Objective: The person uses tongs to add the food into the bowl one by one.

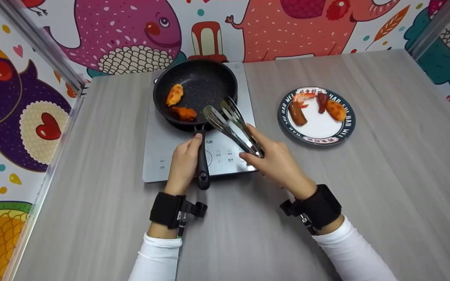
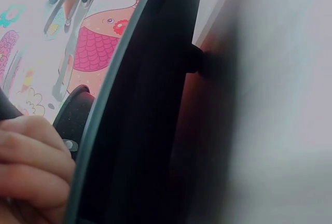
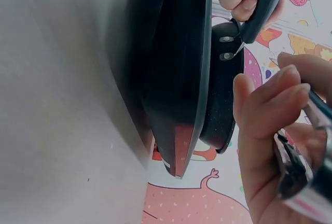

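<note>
My left hand [image 1: 184,162] grips the black handle [image 1: 202,164] of a frying pan [image 1: 209,88], its fingers curled round it in the left wrist view. Two browned food pieces lie in the pan: a yellowish one [image 1: 175,95] at the left and a darker orange-red one [image 1: 185,114] near the front rim. Metal tongs [image 1: 234,127] are held in my right hand [image 1: 277,162], thumb on one side and fingers on the other. The tong tips stand apart over the pan's front right rim, with nothing between them. In the right wrist view the tongs [image 3: 316,182] show only in part.
Under the pan is a silver induction cooker [image 1: 154,156] with touch markings. To the right stands a dark-rimmed plate [image 1: 287,125] holding a sausage piece [image 1: 297,113], a golden piece [image 1: 336,110], a dark red piece [image 1: 322,102] and reddish-white strips [image 1: 303,97]. Cartoon-printed walls enclose the table [image 1: 104,195].
</note>
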`<control>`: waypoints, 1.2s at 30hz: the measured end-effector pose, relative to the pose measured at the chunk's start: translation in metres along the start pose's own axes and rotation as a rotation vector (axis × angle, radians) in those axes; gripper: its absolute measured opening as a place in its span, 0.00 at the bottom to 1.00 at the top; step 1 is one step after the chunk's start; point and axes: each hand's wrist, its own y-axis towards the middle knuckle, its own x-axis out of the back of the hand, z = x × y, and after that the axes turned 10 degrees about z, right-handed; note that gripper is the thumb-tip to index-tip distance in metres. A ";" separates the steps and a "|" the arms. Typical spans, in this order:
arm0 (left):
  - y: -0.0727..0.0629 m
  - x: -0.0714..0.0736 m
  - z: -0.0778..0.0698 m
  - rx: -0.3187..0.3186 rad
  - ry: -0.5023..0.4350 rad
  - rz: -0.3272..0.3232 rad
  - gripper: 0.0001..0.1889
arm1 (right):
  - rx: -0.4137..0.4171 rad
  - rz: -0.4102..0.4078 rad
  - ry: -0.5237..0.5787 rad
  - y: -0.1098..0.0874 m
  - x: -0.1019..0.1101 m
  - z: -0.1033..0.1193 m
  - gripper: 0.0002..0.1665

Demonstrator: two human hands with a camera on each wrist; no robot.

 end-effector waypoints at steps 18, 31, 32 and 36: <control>0.003 -0.002 -0.001 0.046 -0.040 0.037 0.24 | -0.116 -0.014 0.465 0.000 0.020 -0.013 0.38; 0.000 0.002 -0.001 0.018 -0.031 0.035 0.26 | -0.089 -0.101 1.104 0.000 0.014 -0.020 0.30; 0.000 0.002 0.000 0.021 -0.033 0.035 0.27 | -0.092 -0.098 1.129 0.000 0.015 -0.021 0.31; 0.000 0.001 0.000 0.024 -0.039 0.032 0.27 | -0.090 -0.053 1.208 0.003 0.018 -0.025 0.33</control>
